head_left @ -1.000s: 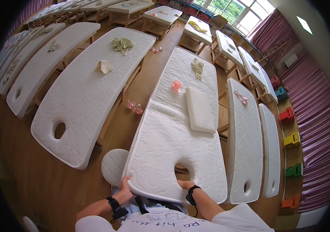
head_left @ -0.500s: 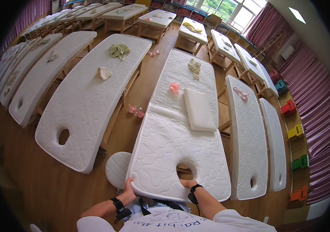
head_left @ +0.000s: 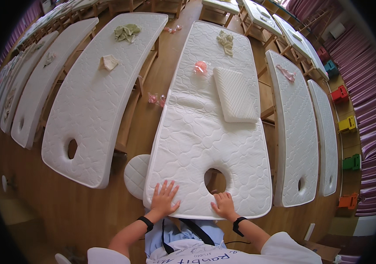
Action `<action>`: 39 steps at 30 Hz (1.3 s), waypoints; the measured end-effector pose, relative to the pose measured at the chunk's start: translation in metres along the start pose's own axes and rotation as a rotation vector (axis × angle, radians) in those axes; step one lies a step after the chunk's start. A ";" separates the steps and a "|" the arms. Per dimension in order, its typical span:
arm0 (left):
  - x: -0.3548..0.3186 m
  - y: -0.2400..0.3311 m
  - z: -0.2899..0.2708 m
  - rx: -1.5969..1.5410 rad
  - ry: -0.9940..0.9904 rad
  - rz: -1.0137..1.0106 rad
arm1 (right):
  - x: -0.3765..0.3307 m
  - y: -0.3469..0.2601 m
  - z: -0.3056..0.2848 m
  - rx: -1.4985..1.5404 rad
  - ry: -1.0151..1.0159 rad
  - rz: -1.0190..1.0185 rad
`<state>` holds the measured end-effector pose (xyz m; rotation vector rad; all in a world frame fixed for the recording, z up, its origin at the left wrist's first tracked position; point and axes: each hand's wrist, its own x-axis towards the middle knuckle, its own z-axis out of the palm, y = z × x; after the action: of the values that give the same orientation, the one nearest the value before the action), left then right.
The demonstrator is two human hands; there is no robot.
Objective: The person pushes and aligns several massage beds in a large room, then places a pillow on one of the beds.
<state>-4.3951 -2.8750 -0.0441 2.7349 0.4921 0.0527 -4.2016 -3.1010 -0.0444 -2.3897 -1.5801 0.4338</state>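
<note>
A white quilted massage-table mattress [head_left: 192, 154] with a round face hole lies in front of me. My left hand [head_left: 164, 199] rests flat near its left front corner, fingers spread and holding nothing. At the near rim of the hole, my right hand [head_left: 224, 205] grips the mattress, its fingertips curled over into the opening and the thumb out to the left. Farther up the mattress lie a white ribbed foam pillow [head_left: 236, 95], a coral-pink item in clear wrapping [head_left: 200, 67] and a crumpled pale green cloth [head_left: 225, 43].
Similar padded tables stand to the left [head_left: 91, 97] and right [head_left: 294, 132], with crumpled cloths on them. A round white stool [head_left: 136, 175] is by the left front corner. Pink wrapped items [head_left: 156, 99] lie on the wooden floor. Coloured bins [head_left: 351, 162] line the right wall by purple curtains.
My left hand has gone from gripping the left front edge to lying flat on top. My right hand remains at the hole's near rim. The view has tilted downward.
</note>
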 end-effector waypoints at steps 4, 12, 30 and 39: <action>-0.017 -0.025 0.057 0.039 -0.026 0.009 | 0.005 0.005 0.042 -0.011 0.085 0.019; -0.018 -0.033 0.073 0.054 -0.005 0.027 | -0.003 0.010 0.059 -0.011 0.106 0.049; 0.017 -0.026 0.076 0.127 0.088 -0.296 | -0.094 0.139 0.017 -0.450 0.312 0.737; 0.011 -0.037 0.093 0.129 0.121 -0.278 | -0.098 0.140 0.028 -0.482 0.395 0.707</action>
<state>-4.3878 -2.8710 -0.1444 2.7695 0.9354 0.1199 -4.1294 -3.2435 -0.1094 -3.1064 -0.6873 -0.3453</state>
